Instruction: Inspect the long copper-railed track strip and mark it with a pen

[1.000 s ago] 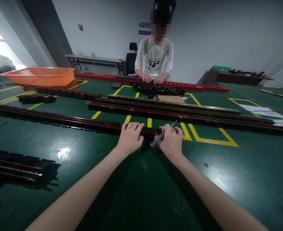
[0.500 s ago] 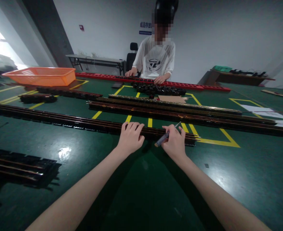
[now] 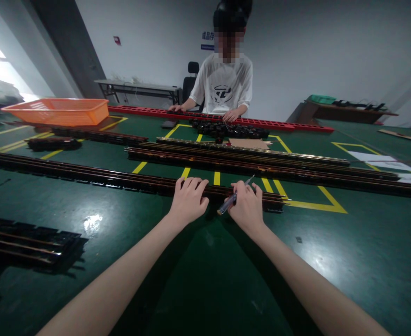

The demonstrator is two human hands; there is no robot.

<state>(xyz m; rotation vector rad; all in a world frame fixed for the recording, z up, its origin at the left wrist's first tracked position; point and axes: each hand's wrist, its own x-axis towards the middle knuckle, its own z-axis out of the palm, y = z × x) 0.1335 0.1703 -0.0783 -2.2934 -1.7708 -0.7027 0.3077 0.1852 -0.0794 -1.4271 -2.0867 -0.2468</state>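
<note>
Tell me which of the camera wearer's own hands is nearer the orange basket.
Left. The left hand, on the long dark strip, is right of the orange basket and nearer the camera; the right hand, holding a thin tool, is farther right.

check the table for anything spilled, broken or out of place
One small oddity: a dark speck on the table, to the right of the right hand. It stands out because it sits alone, apart from the strip. Scrap or stain, I cannot tell. No spill or break is visible.
</note>
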